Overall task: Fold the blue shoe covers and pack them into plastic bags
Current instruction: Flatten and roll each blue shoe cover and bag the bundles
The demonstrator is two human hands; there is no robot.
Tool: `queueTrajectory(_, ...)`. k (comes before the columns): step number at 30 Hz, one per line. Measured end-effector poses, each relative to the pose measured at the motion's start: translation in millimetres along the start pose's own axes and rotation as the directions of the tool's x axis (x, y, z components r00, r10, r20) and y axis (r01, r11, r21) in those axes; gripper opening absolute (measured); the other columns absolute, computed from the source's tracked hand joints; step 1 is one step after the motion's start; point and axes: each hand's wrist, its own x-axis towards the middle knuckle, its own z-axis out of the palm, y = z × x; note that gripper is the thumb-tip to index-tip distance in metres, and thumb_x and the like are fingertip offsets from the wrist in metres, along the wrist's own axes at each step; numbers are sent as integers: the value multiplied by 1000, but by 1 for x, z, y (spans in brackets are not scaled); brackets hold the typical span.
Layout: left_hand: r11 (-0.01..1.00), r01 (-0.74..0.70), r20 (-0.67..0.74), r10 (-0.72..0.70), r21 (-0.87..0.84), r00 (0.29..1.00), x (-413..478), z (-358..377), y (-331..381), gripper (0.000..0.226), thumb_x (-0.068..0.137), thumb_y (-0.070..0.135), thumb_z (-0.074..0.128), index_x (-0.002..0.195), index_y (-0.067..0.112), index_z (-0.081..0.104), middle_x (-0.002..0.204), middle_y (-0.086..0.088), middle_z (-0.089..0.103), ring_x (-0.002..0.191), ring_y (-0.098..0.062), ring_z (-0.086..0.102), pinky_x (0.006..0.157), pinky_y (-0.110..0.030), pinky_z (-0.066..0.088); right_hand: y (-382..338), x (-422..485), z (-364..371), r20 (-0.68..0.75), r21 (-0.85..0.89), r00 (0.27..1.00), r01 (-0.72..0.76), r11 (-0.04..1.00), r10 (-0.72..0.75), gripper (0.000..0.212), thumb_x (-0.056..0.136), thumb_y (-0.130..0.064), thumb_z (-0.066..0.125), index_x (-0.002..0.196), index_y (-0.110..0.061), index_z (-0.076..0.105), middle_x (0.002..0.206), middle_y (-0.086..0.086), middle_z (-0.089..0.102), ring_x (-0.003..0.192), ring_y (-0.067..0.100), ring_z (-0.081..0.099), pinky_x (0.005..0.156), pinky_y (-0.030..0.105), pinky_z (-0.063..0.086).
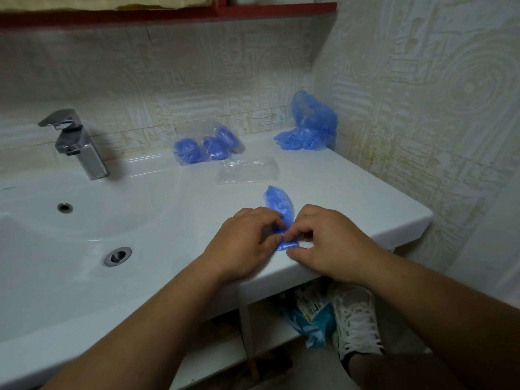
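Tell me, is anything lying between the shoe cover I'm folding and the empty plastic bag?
Nothing visible does. The shoe cover, pinched by the left hand and right hand, lies on the counter; only bare surface separates it from the empty plastic bag just beyond. The packed bags sit farther back, off that path.

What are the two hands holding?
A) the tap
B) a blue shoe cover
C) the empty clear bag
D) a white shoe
B: the left hand and the right hand both pinch the near end of a blue shoe cover that lies on the white counter.
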Motion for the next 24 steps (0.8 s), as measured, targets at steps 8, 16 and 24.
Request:
queueTrajectory(8,998,-25,34,27,-59,999,-2,-5,2,37,91,48,39,110,33,67,128,16,61,118,-14,50,102,-40,40,-5,6,5,-10,-137,1000,20,990,-21,16,96,-30,58,100,-27,74,101,-6,56,90,15,56,82,35,48)
queueTrajectory(16,978,-75,-27,71,-192,997,-8,-6,-2,44,81,61,46,101,35,76,112,19,68,110,-4,57,100,-36,43,-3,1,-6,92,24,995,-38,999,36,14,97,-28,56,90,-26,67,89,-9,64,82,6,57,71,28,44)
queueTrajectory(24,992,-26,-46,20,-120,999,-5,-3,-1,10,90,31,67,99,31,72,110,20,67,106,-7,56,96,-36,46,-2,9,8,-141,63,980,-136,989,144,7,88,-28,70,82,-27,67,69,-11,57,69,7,55,63,25,42)
